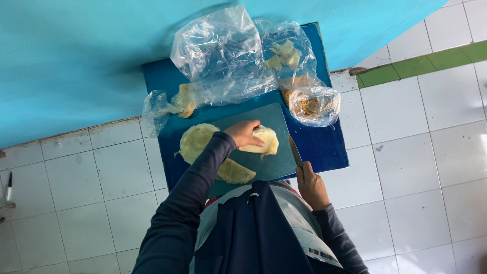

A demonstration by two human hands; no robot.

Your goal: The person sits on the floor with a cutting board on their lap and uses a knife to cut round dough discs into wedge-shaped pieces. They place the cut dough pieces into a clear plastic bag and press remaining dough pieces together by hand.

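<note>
Dark sleeves and a navy apron fill the bottom of the view, with a small barcode label showing on pale cloth at the right side of the chest. Right hand (pixel 312 186) is clenched round the handle of a knife (pixel 294 150), whose blade points up and away, lying over the right edge of the green board (pixel 276 162). Left hand (pixel 243 133) reaches forward, its grip pressing down on a pale yellow piece (pixel 266 142) in the middle of the board. Two more pale pieces lie on the board's left side: a round one (pixel 195 142) and a half-moon slice (pixel 234 172) nearer the body. Board rests on a small blue desk (pixel 324 147) set against a turquoise wall (pixel 76 56). Behind the board sit crumpled clear plastic bags: a large one (pixel 220 50) at centre, a smaller one (pixel 162 106) at left holding yellow scraps, and one (pixel 312 104) at right with brownish crumbs. White tiles (pixel 416 152) cover the floor, with a green strip at upper right.
</note>
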